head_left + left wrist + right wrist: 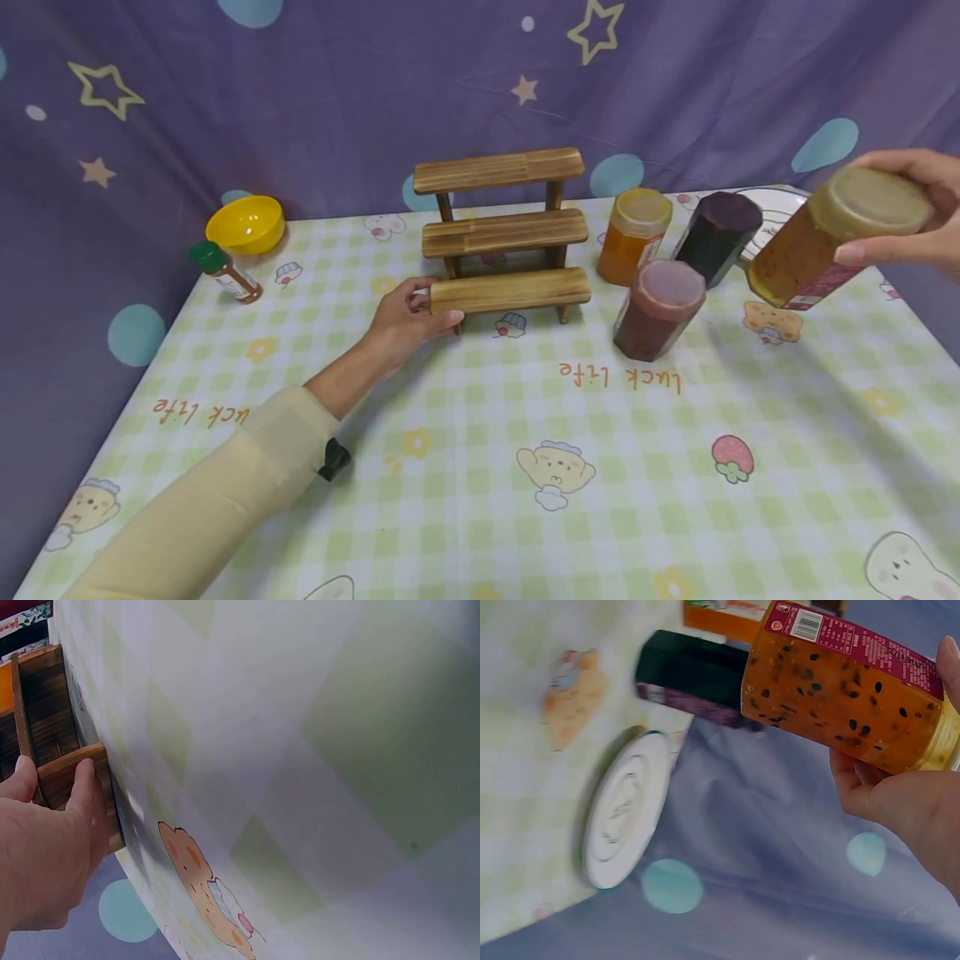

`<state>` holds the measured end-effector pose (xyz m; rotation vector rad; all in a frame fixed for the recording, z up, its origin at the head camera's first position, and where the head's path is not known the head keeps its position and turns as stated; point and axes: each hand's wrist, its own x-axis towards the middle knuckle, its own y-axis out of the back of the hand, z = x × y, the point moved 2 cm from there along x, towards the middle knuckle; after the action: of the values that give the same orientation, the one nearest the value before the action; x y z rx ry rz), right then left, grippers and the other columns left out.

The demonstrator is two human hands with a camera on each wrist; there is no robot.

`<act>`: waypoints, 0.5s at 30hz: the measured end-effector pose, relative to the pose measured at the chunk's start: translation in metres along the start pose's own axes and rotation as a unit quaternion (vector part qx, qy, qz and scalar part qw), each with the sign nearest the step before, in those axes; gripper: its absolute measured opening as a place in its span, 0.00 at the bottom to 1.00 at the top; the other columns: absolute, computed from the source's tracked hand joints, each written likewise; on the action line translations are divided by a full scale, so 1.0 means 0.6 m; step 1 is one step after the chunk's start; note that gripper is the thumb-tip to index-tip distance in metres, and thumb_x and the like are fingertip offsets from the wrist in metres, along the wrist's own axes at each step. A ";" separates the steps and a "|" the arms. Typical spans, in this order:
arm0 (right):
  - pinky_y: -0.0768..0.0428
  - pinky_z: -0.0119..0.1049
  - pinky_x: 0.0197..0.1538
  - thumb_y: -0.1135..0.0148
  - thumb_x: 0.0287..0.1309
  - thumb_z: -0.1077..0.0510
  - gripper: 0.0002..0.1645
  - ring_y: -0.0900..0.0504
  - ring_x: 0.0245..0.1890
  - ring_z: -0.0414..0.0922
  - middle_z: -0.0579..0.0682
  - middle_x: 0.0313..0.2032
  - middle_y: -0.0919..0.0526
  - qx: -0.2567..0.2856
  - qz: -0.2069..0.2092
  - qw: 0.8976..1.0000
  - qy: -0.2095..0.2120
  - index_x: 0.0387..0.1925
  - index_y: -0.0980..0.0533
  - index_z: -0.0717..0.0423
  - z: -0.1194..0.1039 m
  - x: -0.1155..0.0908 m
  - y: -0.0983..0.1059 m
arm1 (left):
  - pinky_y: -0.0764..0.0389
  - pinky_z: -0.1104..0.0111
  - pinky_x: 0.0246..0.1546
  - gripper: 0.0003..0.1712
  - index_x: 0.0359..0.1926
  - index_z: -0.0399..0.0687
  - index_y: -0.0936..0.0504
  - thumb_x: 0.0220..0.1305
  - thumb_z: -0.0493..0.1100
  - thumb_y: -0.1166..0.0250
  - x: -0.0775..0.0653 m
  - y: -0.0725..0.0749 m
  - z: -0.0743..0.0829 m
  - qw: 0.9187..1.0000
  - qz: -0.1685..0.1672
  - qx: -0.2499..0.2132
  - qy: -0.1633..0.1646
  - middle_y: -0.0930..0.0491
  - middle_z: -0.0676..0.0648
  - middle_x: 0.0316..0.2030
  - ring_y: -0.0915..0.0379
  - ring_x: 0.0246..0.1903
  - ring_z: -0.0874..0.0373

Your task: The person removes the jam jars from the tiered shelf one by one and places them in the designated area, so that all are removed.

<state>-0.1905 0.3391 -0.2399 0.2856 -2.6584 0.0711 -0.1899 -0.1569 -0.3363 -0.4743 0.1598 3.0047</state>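
Note:
A three-step wooden rack (510, 290) stands at the back middle of the table. My left hand (397, 329) grips the left end of its lowest step, thumb in front and fingers behind; the left wrist view shows this hand (52, 847) against the wood. On the right, my right hand (941, 242) holds a jar of orange jam with black seeds (802, 250) above the table, tilted, gripping it near the lid. A maroon label with a barcode shows on that jar (840, 697) in the right wrist view.
Right of the rack stand an orange jar (626, 250), a dark jar (712, 242) and a reddish-brown jar (652, 321). Behind the held jar lies a white plate (772, 202). At the back left are a yellow bowl (247, 227) and a green-capped bottle (228, 275).

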 end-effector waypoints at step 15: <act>0.21 0.14 0.39 0.30 0.46 0.75 0.44 0.23 0.44 0.28 0.42 0.52 0.27 -0.277 -0.038 0.944 -0.176 0.64 0.35 0.51 0.070 -0.078 -0.002 | 0.16 0.61 0.51 0.41 0.70 0.46 0.42 0.60 0.31 0.33 0.001 0.001 -0.003 1.000 -0.003 -0.007 -0.004 0.30 0.41 0.51 0.26 0.41 0.54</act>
<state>-0.1681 0.3424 -0.2982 0.2244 -2.8650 -0.8101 -0.1899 -0.1575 -0.3379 -0.4629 0.1377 3.0036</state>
